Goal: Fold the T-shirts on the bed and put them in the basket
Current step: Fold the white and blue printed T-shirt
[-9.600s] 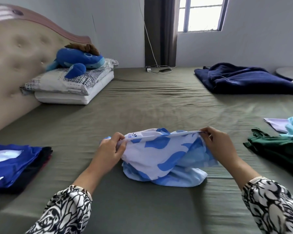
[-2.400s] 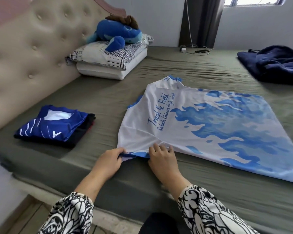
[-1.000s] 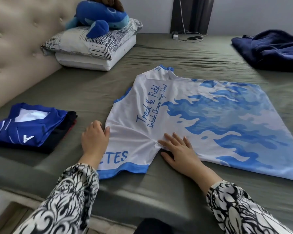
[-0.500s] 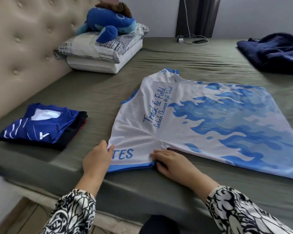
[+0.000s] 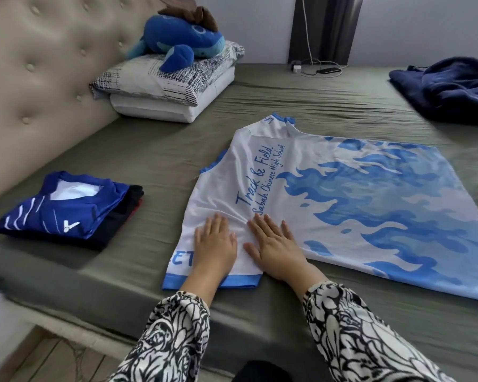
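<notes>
Bare olive sheet [image 5: 155, 155] lay open between my folded blue pile [image 5: 64, 208] on the left and the spread white-and-blue shirt [image 5: 356, 194], pillows [image 5: 166, 89] and plush toy [image 5: 182, 40] blocked the headboard corner, navy blanket [image 5: 447, 92] filled my far right.

Both hands, left hand [image 5: 215, 245] and right hand [image 5: 273, 244], press flat on the near sleeve of the white-and-blue T-shirt [image 5: 342, 199] spread on the bed [image 5: 149, 150]; folded blue shirts [image 5: 66, 208] lie at nine o'clock.
</notes>
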